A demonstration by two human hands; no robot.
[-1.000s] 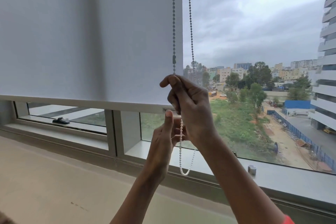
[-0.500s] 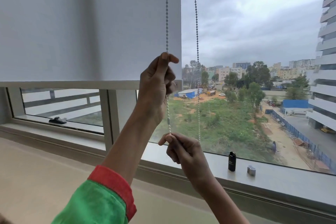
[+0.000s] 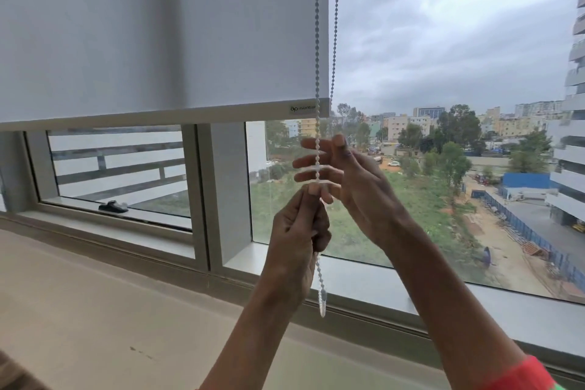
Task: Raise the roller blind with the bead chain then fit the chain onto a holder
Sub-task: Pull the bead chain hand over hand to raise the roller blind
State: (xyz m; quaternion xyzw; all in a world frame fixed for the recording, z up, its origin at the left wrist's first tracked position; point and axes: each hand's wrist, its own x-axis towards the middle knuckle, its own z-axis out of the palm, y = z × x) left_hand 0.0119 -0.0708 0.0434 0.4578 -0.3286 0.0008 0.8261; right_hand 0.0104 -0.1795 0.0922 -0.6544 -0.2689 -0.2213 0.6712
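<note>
Head view: your left hand (image 3: 297, 231), centre frame, is closed around the near strand of the bead chain (image 3: 317, 41), where half a second ago your right hand pinched it low. Your right hand (image 3: 342, 177) has let go and now spreads open just above, fingers splayed behind the strand. The roller blind (image 3: 158, 28) fills the upper left, its bottom bar (image 3: 158, 119) sitting about as high as before. Judging by this, you're mid hand-over-hand pull; no holder is visible yet.
</note>
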